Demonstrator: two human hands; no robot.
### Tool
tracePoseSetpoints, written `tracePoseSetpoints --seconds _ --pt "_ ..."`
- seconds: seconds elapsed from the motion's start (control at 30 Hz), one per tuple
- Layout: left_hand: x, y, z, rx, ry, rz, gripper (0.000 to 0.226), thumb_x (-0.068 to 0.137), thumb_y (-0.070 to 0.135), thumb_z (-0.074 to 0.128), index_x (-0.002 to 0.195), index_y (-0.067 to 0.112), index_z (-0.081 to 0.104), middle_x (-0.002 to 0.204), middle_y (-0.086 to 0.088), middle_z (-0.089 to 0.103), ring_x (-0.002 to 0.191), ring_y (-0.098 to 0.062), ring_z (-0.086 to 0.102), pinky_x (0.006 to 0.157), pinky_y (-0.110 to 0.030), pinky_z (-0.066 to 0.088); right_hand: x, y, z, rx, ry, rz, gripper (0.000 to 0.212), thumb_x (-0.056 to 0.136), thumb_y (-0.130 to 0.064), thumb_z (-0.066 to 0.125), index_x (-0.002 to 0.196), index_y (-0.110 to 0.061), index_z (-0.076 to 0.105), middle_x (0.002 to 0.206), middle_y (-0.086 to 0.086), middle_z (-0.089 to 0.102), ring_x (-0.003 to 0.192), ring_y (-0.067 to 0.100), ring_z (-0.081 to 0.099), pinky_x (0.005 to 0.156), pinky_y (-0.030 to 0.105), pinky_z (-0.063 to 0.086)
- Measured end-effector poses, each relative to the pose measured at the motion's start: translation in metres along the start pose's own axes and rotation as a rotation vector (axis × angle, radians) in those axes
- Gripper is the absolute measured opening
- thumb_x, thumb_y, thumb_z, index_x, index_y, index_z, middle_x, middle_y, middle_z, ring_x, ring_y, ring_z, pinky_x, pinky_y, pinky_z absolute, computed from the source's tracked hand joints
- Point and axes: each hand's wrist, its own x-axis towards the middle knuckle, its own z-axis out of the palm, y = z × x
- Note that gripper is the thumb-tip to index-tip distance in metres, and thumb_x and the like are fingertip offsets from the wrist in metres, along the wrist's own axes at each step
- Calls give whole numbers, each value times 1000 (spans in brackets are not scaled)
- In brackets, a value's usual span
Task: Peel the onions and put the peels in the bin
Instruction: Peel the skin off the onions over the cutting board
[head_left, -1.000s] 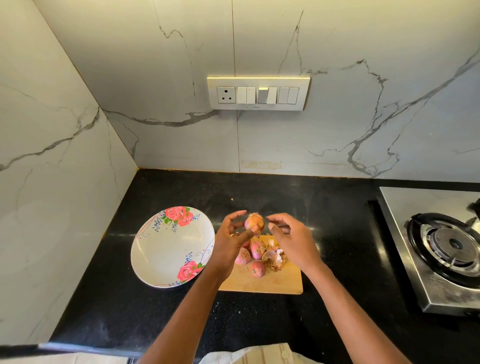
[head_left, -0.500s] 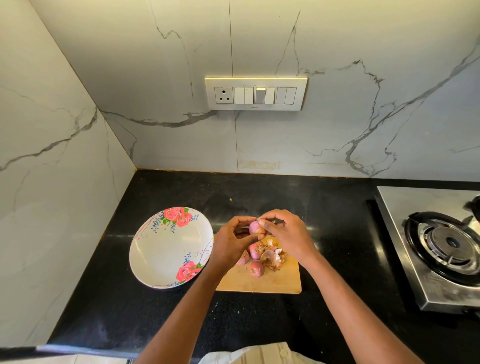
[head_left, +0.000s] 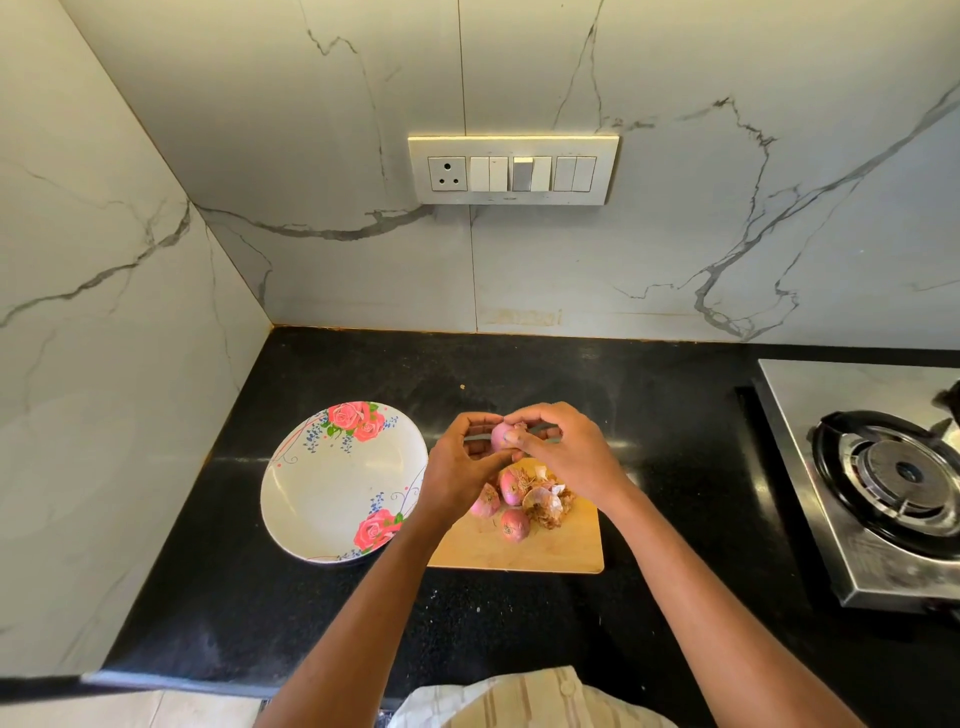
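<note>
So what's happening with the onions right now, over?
Both hands, left and right, grip one onion. Three onions and peels on board. Nothing obstructing.

Plate (head_left: 332, 483) left of cutting board (head_left: 545, 551)

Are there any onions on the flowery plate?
No, the plate holds nothing; the onions lie on the wooden board beside it.

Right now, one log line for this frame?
step: peeling | hands: left, right both hold onion | cutting board: three onions, peels | bin: unseen
</note>
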Motion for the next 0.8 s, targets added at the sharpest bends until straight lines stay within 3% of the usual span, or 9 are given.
tracePoseSetpoints --seconds 0.1,0.23,0.43,0.53,0.63,0.7,0.8 --pt "-1 1 -1 25 -31 6 45 84 30 82 121 30 58 114 16 66 103 -3 66 82 -11 53 1 4 2 -4 69 -6 8 93 -36 71 100 -34 74 104 -16 68 101 0 60 84 19 49" --pt "-5 -1 -7 -29 -67 -15 45 85 31 80 123 28 57 117 14 66 106 -3 65 77 -8 53 4 4 4 14 114 34 7 96 -30 68 98 -24 72 93 -15 70 90 -1 65 76 14 52" --pt "-10 -4 -5 -175 -61 -38 44 85 36 78 125 30 59 123 11 67 114 -7 65 87 -19 56 -5 15 5 171 202 170 7 98 -15 66 101 -15 72 87 -3 73 79 8 72 70 23 61" --pt "-11 -5 -8 -261 -57 -58 48 83 44 76 127 33 60 125 11 67 118 -9 63 98 -30 55 -12 32 5 83 131 248 7 98 -14 66 96 -19 71 85 -3 74 74 8 72 71 22 59" --pt "-13 -2 -9 -495 -82 -130 47 87 35 70 132 24 60 126 2 70 120 -18 66 101 -36 54 -23 52 12 -94 4 309 8 97 -18 68 99 -24 72 100 -8 73 84 2 68 70 11 50" --pt "-12 0 -8 -632 -85 -193 47 91 33 65 135 17 59 127 -4 70 118 -23 67 104 -38 53 -30 60 16 -187 -26 308 7 96 -24 68 101 -27 72 112 -9 68 99 5 65 79 17 50" --pt "-7 9 -4 -689 -56 -245 53 88 37 65 135 14 60 126 -7 71 118 -24 68 104 -38 52 -28 44 11 -86 73 274 13 96 -26 69 109 -26 71 112 -12 68 99 1 65 89 28 55"
